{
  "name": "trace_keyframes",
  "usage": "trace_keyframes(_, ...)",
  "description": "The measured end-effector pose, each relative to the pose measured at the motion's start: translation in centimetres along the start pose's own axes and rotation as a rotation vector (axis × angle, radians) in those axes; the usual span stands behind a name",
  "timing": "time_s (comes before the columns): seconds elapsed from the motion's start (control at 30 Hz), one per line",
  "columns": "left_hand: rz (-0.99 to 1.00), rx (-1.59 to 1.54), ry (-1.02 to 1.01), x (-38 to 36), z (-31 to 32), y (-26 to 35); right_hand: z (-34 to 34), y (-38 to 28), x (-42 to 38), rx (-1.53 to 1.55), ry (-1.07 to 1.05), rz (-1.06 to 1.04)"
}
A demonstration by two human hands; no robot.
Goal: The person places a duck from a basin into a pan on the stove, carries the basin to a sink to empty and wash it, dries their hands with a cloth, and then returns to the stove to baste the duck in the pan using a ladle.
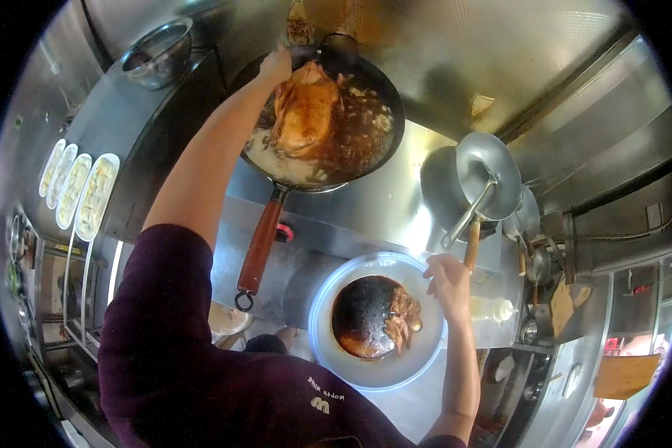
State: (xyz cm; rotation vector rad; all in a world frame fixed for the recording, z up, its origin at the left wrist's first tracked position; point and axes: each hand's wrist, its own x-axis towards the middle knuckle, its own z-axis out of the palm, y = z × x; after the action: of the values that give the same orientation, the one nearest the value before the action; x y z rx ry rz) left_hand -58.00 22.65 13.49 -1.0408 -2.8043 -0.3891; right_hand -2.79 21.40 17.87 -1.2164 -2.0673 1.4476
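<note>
In the head view, a browned whole bird [306, 112], perhaps a duck, lies in bubbling brown liquid in a large wok [397, 142] with a wooden handle. My left hand [276, 67] is at the wok's far left rim, close to the bird's upper end. Its fingers look closed, but what they grip is hidden. Over the right edge of a wide pale basin [325, 351] hangs my right hand [449, 282], fingers loosely bent and apart, with nothing visible in them. Dark liquid [362, 306] and browned meat pieces [403, 321] lie in the basin.
Several long white dishes [97, 196] of pale food stand on the left counter, below a metal bowl [157, 56]. To the right are a steel wok [437, 179], a ladle [470, 214] and a squeeze bottle [493, 309]. The wok's handle [263, 246] sticks out toward me.
</note>
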Motion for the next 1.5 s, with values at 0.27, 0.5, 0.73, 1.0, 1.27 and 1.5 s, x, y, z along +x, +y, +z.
trace_keyframes(0.27,0.300,0.333,-0.151,-0.6,-1.1,1.6,-1.6,1.6,-1.4,0.020,-0.041,-0.022)
trace_keyframes(0.5,0.422,0.147,0.040,-6.2,-11.6,6.6,-4.5,3.8,-4.6,0.047,-0.037,-0.055)
trace_keyframes(0.73,0.600,-0.153,0.036,-16.0,-20.1,12.3,-6.7,8.2,-9.0,0.043,-0.151,-0.108)
trace_keyframes(1.0,0.658,-0.442,-0.069,-31.7,-17.7,19.3,-9.1,16.1,-13.0,-0.026,-0.137,-0.060)
trace_keyframes(1.27,0.496,-0.635,-0.863,-44.4,0.5,18.6,-9.0,17.2,-16.4,0.085,-0.065,0.110)
trace_keyframes(1.5,0.396,-0.666,-0.920,-47.1,7.2,18.0,-9.2,18.6,-18.8,0.180,0.045,0.159)
